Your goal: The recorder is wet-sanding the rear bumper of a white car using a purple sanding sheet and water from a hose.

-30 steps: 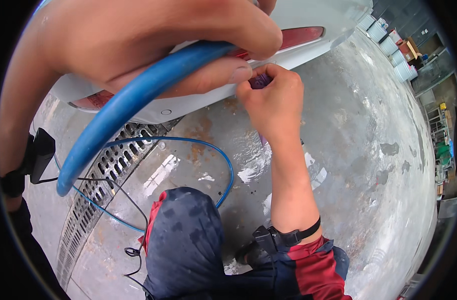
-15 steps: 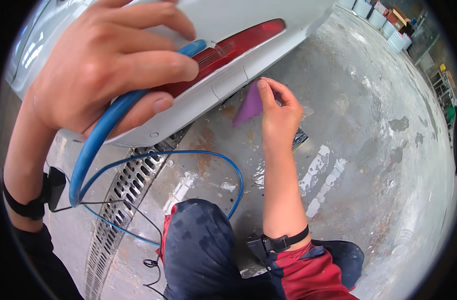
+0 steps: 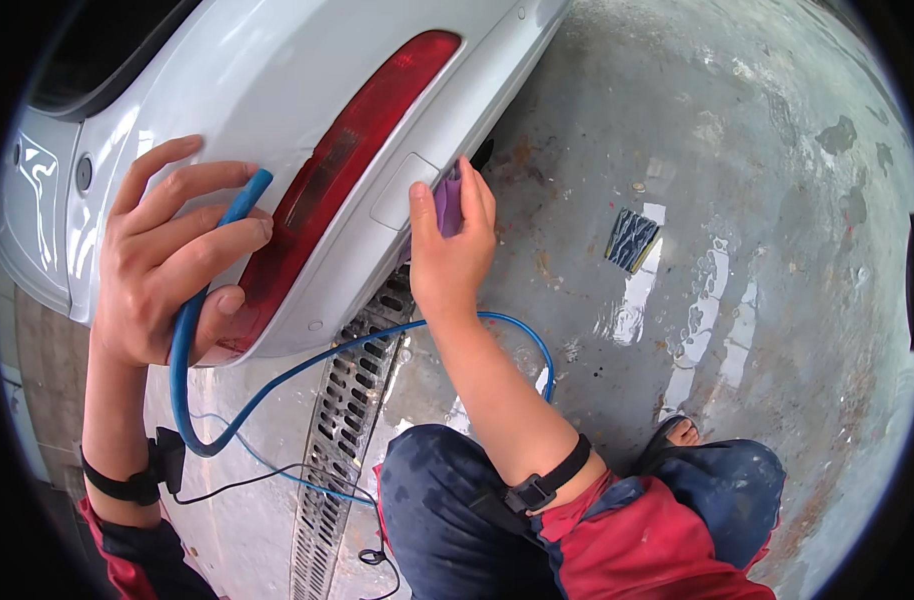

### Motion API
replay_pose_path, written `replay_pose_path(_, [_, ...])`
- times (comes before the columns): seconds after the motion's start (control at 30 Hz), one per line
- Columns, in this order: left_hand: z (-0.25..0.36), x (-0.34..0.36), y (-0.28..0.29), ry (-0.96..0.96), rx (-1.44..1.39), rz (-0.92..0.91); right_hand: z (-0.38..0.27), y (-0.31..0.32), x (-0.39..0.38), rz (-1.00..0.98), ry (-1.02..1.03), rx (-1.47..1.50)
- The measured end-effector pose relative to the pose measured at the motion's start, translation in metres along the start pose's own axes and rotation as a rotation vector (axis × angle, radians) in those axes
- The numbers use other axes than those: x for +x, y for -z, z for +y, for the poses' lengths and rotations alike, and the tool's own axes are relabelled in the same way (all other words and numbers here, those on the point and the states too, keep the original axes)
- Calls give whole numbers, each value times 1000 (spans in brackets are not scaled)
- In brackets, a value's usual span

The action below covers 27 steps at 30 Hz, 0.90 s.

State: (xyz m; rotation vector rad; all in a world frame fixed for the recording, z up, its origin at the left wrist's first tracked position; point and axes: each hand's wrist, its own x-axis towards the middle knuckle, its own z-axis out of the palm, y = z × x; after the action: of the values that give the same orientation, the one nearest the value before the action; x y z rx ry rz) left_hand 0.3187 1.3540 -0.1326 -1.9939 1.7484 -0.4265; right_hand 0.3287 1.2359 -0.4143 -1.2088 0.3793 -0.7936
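Note:
My left hand (image 3: pixel 157 265) is over the white car bumper, left of the red rear light (image 3: pixel 352 140). A blue hose (image 3: pixel 185 345) runs through its curled fingers, and the open end points up between them. My right hand (image 3: pixel 457 255) grips a folded purple sheet (image 3: pixel 448 205), thumb on one side and fingers on the other, at the bumper's lower edge (image 3: pixel 414 190). Whether the sheet is cloth or sandpaper I cannot tell. Part of it is hidden in my palm.
The hose loops over a metal drain grate (image 3: pixel 342 430) in the wet grey floor (image 3: pixel 597 330). A dark, crinkled rectangular piece (image 3: pixel 632 240) lies on the floor to the right. A thin black cable (image 3: pixel 267 480) trails from my left wrist strap (image 3: pixel 127 480).
My view has shifted. My left hand with the hose has drawn back from over the rear light. My right hand has brought the purple sheet from over the floor to the bumper's edge.

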Motion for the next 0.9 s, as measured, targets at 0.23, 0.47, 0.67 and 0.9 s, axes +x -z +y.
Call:
replay_pose_path(0.23, [1,1,1,24,-21,6,-6,3,-14,78,99,65])
replay_pose_path(0.47, [3,1,2,44,-22,3,-27,-5,-44,-79,317,-237])
replay_pose_path(0.67, [5,3,3,90,-46,-52,-39,-15,-49,-168,264,-401])
replay_pose_path(0.9, [7,4,3,65,-18,13,-47,-20,-47,-337,103,-393])
